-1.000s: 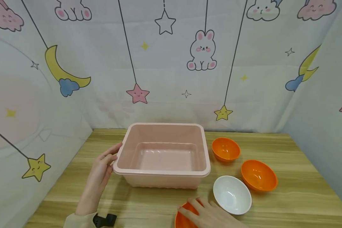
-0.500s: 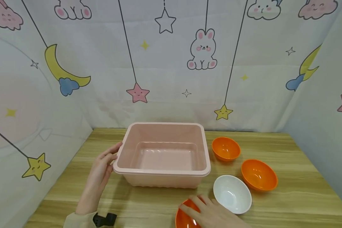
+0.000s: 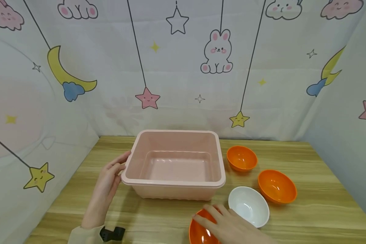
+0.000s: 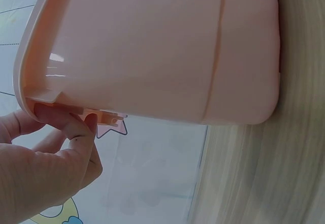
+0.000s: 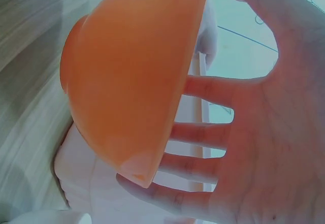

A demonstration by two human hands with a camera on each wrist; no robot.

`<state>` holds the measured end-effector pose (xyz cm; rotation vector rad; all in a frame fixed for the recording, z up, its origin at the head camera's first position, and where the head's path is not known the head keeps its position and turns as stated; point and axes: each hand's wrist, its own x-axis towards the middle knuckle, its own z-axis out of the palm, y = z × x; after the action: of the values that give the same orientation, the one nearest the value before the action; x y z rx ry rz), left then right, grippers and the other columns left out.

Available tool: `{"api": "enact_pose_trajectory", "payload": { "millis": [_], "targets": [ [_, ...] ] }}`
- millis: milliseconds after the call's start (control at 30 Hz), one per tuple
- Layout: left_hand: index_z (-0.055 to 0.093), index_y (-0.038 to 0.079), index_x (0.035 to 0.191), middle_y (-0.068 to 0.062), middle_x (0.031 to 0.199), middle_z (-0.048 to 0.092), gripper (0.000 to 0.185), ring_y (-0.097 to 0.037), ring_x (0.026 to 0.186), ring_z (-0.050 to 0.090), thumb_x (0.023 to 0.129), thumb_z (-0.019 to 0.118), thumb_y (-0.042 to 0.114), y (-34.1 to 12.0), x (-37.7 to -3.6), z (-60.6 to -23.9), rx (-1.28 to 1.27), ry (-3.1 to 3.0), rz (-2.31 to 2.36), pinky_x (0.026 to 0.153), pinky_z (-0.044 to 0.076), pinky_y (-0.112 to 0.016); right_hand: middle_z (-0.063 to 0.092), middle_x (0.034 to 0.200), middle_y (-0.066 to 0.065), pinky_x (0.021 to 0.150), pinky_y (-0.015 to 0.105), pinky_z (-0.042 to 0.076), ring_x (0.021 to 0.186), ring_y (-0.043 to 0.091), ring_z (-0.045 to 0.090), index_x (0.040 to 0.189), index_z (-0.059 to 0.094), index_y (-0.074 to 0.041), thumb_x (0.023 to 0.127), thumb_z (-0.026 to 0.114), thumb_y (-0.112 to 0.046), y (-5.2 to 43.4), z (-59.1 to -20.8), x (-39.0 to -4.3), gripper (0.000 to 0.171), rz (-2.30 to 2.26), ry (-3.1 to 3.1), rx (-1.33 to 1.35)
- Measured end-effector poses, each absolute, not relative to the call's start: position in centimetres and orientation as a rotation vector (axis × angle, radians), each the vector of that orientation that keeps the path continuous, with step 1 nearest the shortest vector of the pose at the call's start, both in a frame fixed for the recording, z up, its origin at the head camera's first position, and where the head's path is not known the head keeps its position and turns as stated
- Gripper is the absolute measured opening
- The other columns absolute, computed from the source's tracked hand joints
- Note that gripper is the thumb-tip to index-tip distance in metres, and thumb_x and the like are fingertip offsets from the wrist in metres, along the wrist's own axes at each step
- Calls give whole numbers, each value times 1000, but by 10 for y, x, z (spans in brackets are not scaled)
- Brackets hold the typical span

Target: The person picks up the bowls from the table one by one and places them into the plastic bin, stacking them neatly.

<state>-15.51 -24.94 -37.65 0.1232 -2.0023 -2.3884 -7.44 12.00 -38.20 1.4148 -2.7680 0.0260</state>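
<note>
A pink rectangular basin point(image 3: 174, 184) stands on the table, its inside bare. My left hand point(image 3: 109, 183) grips the left rim; the left wrist view shows the fingers point(image 4: 76, 127) curled under the rim of the basin point(image 4: 147, 51). Near the front edge, my right hand point(image 3: 228, 223) holds an orange bowl point(image 3: 198, 234) from above, fingers spread over its mouth. In the right wrist view, the bowl point(image 5: 127, 76) sits between the thumb side and the fingers point(image 5: 198, 135) at its rim. Whether its base touches the table is unclear.
Right of the basin stand a small orange bowl point(image 3: 242, 158), a larger orange bowl point(image 3: 277, 187) and a white bowl point(image 3: 248, 206), all upright. The wooden table point(image 3: 317, 210) meets a cartoon-printed cloth point(image 3: 177, 67) behind and at the sides.
The right hand and its orange bowl have shifted slightly away from the front edge and to the right. The left hand stays on the basin's rim.
</note>
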Motion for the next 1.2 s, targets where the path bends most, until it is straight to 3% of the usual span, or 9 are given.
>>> {"api": "enact_pose_trajectory", "payload": {
  "millis": [400,1200],
  "targets": [
    [52,9,139,19,119,59,44,1,109,56,97,44,4,-249,-155,-376,96,-1992,-2381,84,50,-18,39,147,6,92,45,50,126,28,45,150,27,-32,84,29,-79,118,-366,-73,81,141,-2900,1430],
    [54,11,137,18,118,60,43,1,107,56,96,43,4,-249,-156,-377,121,-1982,-2388,84,50,-18,36,150,2,94,45,49,127,25,45,152,23,-33,88,29,-74,112,-339,-63,76,137,-2830,1453]
  ]
}}
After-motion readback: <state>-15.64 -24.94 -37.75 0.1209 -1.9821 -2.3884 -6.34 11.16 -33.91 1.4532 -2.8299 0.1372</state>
